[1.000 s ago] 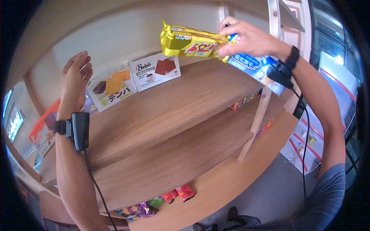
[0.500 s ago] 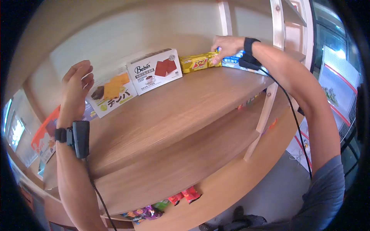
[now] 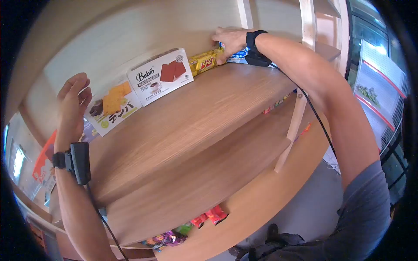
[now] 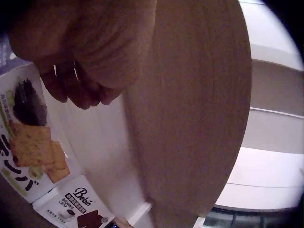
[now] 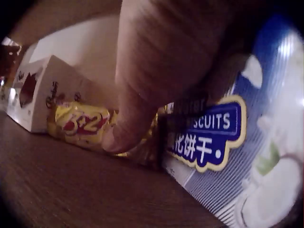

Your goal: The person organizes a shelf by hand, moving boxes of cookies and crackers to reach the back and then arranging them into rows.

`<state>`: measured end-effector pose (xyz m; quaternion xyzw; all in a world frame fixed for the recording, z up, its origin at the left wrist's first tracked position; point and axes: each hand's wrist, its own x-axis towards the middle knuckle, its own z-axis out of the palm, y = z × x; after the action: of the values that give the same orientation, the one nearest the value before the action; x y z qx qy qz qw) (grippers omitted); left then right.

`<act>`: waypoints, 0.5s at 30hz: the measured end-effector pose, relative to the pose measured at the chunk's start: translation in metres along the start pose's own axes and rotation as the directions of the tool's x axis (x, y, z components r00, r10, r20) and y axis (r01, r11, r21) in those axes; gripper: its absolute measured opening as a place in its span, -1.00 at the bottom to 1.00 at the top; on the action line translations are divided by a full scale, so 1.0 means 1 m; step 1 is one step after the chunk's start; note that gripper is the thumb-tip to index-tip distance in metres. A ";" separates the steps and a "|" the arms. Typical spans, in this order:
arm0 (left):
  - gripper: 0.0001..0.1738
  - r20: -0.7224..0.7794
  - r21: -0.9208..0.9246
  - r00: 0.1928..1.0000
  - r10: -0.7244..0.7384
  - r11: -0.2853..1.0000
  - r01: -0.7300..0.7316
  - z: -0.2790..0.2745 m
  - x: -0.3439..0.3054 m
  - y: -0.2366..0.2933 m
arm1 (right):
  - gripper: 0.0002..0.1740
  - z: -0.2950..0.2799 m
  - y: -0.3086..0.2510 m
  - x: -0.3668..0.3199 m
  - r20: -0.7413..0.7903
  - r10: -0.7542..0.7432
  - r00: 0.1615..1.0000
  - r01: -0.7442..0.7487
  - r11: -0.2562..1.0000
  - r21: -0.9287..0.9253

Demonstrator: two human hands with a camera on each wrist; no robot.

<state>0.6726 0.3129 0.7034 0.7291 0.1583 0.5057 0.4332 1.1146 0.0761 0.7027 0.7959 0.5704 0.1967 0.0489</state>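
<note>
Left hand (image 3: 72,104) and right hand (image 3: 231,41), both bare. Left wrist: black strap (image 3: 58,160), dark grey oblong camera housing (image 3: 81,163), thin black cable (image 3: 104,222); right wrist: broad black band (image 3: 251,40), black camera housing (image 3: 258,59), slender black lead (image 3: 314,112). Clothing: short grey-blue fabric sleeve (image 3: 363,202), dark shoes (image 3: 272,231).

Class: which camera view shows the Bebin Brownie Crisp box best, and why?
Head: the Bebin Brownie Crisp box shows its front legibly and uncropped. The left wrist view cuts it off below; the right wrist view shows it obliquely.
</note>
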 end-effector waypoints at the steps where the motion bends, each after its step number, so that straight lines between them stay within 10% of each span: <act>1: -0.68 -0.017 0.014 1.000 -0.009 1.000 0.009 0.000 -0.001 0.001 | 0.18 -0.004 0.001 -0.005 0.004 -0.006 1.000 0.006 1.000 0.013; 15: -0.67 0.008 0.072 0.999 0.034 0.997 -0.034 -0.003 0.004 -0.002 | 0.29 -0.016 0.072 -0.043 0.326 -0.002 0.945 -0.131 0.914 0.385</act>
<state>0.6722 0.3178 0.7042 0.7487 0.1626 0.5043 0.3983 1.1608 0.0088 0.7277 0.8287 0.5562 -0.0543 -0.0302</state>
